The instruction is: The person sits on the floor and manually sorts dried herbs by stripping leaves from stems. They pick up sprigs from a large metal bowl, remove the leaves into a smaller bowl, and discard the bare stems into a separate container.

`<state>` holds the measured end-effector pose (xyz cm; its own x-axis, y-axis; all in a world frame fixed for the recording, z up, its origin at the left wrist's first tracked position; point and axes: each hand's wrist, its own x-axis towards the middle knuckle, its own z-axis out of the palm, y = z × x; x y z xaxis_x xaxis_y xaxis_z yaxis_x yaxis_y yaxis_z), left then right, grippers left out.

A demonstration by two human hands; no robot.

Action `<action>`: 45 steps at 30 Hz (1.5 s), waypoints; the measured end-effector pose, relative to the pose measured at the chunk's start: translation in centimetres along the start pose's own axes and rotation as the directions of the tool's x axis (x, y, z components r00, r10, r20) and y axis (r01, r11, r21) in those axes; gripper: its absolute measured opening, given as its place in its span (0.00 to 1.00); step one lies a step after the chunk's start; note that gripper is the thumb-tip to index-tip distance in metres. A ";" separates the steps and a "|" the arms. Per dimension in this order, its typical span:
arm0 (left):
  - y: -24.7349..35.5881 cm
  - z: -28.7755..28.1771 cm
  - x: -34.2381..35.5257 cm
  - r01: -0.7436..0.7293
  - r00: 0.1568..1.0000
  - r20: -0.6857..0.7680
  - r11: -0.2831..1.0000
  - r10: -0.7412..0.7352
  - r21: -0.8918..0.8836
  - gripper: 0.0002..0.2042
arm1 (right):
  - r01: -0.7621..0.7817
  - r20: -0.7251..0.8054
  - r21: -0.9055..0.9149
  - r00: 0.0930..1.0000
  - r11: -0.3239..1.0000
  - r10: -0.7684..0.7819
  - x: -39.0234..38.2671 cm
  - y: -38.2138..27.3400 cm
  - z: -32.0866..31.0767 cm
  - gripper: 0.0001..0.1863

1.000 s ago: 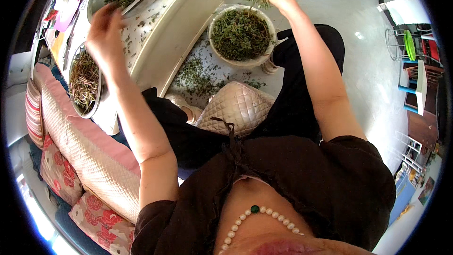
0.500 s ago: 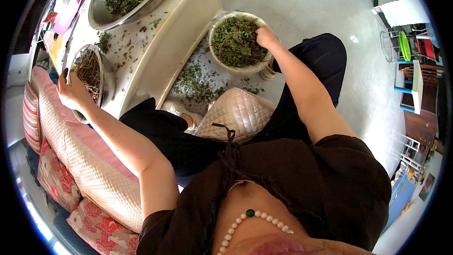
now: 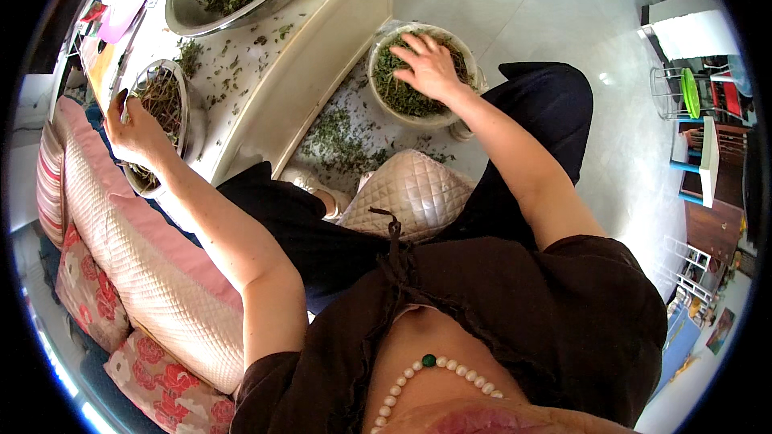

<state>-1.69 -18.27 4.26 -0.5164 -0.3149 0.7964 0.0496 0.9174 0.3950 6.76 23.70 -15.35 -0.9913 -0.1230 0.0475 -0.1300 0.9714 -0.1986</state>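
Observation:
My right hand (image 3: 426,68) lies with spread fingers on leafy green herbs in a round white container (image 3: 417,118) on the floor between my knees and the cream table (image 3: 297,48). My left hand (image 3: 133,128) is at the left rim of a smaller steel bowl (image 3: 185,112) full of brown stems, fingers curled on something I cannot make out. Farther up the table, a large steel basin (image 3: 185,0) holds more herbs, and loose leaves lie scattered between the vessels.
A pink quilted sofa (image 3: 153,233) with floral cushions runs along my left. A quilted pad (image 3: 406,189) lies between my legs, beside leaves strewn on the floor (image 3: 338,145). Chairs, a small table (image 3: 700,161) and a green round object (image 3: 689,92) stand at far right.
My right hand has lowered from holding a sprig in the air onto the container and spread its fingers. My left hand has moved down-left from near the large basin to the smaller bowl.

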 end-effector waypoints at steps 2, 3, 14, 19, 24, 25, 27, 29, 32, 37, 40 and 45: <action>0.0 -0.1 -0.2 0.027 1.000 0.000 0.999 -0.027 -0.020 0.11 | -0.100 0.205 -0.010 0.974 0.995 0.100 -0.3 0.6 0.6 0.25; 0.6 0.0 -0.3 0.039 0.999 0.003 0.998 -0.039 -0.052 0.11 | -0.168 0.256 -0.036 0.951 0.985 0.172 -0.8 2.4 1.8 0.25; -1.9 -1.6 -0.5 0.087 0.996 -0.004 0.996 -0.087 -0.024 0.11 | -0.414 0.431 -0.164 0.786 0.895 0.443 -0.8 3.5 5.7 0.28; -0.5 -0.5 -1.0 0.003 0.999 0.036 0.999 -0.001 -0.046 0.11 | -0.396 0.519 -0.214 0.728 0.893 0.448 0.1 3.8 4.7 0.29; -0.5 -0.8 -0.4 0.085 0.995 0.069 0.990 -0.078 -0.113 0.09 | -0.424 0.492 -0.148 0.752 0.894 0.438 3.2 3.4 -0.5 0.37; -1.0 -0.9 -0.4 0.091 0.994 0.064 0.991 -0.086 -0.096 0.09 | -0.390 0.467 -0.059 0.803 0.919 0.371 3.7 3.1 -2.2 0.36; -1.0 -0.7 -0.2 0.109 0.993 0.058 0.987 -0.102 -0.120 0.09 | -0.330 0.316 0.110 0.906 0.938 0.282 5.0 3.4 -5.2 0.31; -0.7 -0.6 -0.2 0.111 0.993 0.053 0.984 -0.104 -0.140 0.09 | -0.211 0.067 0.326 0.978 0.922 0.200 7.7 2.7 -8.3 0.23; -0.6 -0.7 -0.2 0.117 0.993 0.040 0.983 -0.113 -0.143 0.09 | 0.143 -0.357 0.460 0.933 0.876 0.036 13.3 -3.6 -15.2 0.07; -0.2 -0.5 -0.1 0.122 0.992 0.031 0.976 -0.119 -0.181 0.08 | 0.426 -0.368 0.262 0.874 0.866 -0.318 24.9 -10.8 -16.9 0.09; 0.3 0.1 0.1 0.134 0.991 0.050 0.967 -0.126 -0.218 0.08 | 0.241 -0.003 0.250 0.969 0.938 -0.249 31.4 -12.4 -14.1 0.16; -0.3 -0.1 0.2 0.139 0.990 0.023 0.969 -0.137 -0.203 0.08 | 0.178 0.265 0.029 0.947 0.984 -0.180 35.7 -15.6 -10.0 0.25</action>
<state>-1.72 -18.64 4.29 -0.5381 -0.4322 0.7236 0.1494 0.7960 0.5865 -26.35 6.20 -0.73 -0.9215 -0.3449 -0.1788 -0.3053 0.9275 -0.2156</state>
